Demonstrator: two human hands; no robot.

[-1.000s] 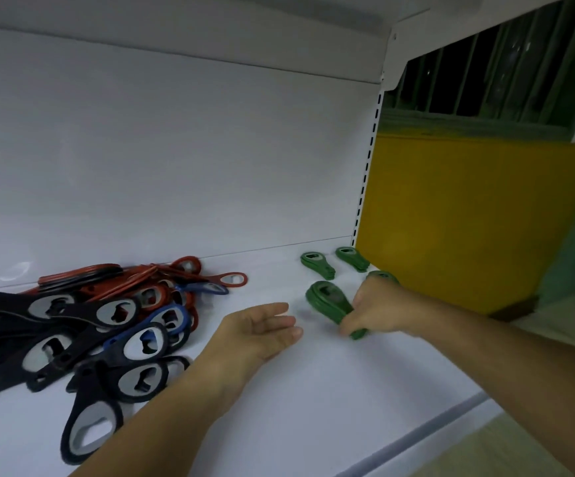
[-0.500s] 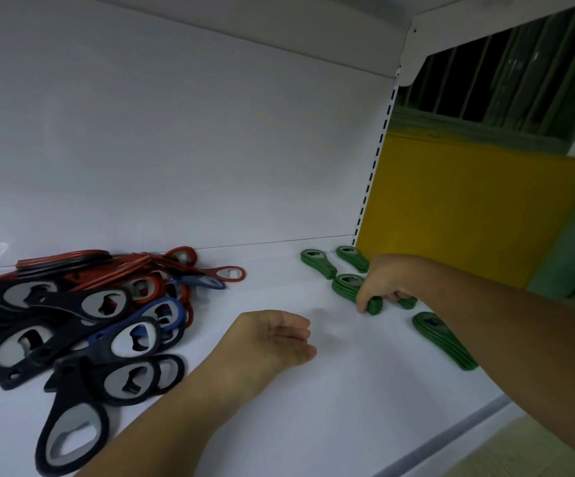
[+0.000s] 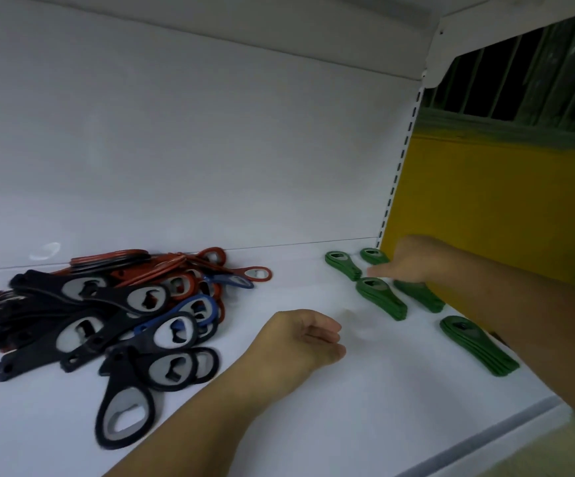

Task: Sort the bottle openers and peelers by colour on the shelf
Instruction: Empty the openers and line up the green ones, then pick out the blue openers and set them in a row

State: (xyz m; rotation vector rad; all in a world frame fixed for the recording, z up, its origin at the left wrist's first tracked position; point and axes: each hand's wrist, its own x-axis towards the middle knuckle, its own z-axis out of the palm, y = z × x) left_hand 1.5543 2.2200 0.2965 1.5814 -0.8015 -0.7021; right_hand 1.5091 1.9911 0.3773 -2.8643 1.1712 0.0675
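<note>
Near edge: white shelf, my left forearm comes in across it from bottom centre.

Closest item: a single black bottle opener, flat, ring end toward me, at the front of the mixed pile.

Left hand: rests on the shelf mid-frame, fingers loosely curled, holds nothing. It sits just right of the pile, not touching it.

Pile: unsorted, left half of the shelf. Black openers mostly in front, a blue opener among them, red openers toward the back.

Right half is green only, five spots:
- nearest green stack, by the shelf's right end, next to my right forearm
- middle green stack, lying free on the shelf
- one green stack, partly under my right hand
- far-left green opener, near the back panel
- far-right green opener, partly hidden by my hand

Right hand: over the far green group, motion-blurred. One finger points left, straight. Reads as released, nothing visibly gripped. Contact with the stack beneath it: cannot tell.

Behind: white back panel. Right of the shelf upright, a yellow wall with a barred window above.
</note>
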